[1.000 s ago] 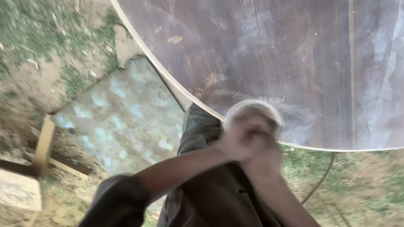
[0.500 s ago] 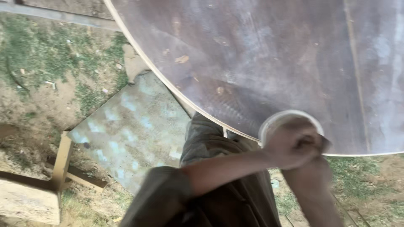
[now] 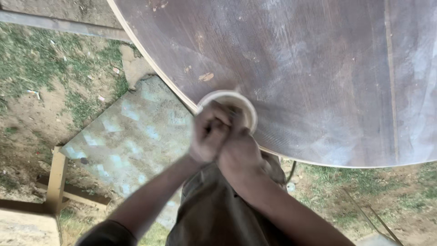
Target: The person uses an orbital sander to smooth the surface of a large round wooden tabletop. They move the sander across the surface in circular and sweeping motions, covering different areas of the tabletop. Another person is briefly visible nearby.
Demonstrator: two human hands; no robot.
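White sanding disc (image 3: 236, 102), likely stiff and light; left hand (image 3: 210, 133) and right hand (image 3: 240, 152) fingers clamped on it atop the round wooden table (image 3: 318, 68).

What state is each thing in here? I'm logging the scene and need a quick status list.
Round wooden tabletop: lying flat, dusty, pale streaks across it.
Round pale disc: pressed on the tabletop near its edge, half covered by hands.
Left hand: clenched on the disc.
Right hand: clenched, against the left hand.
Patterned slab: flat on the ground, dusty.
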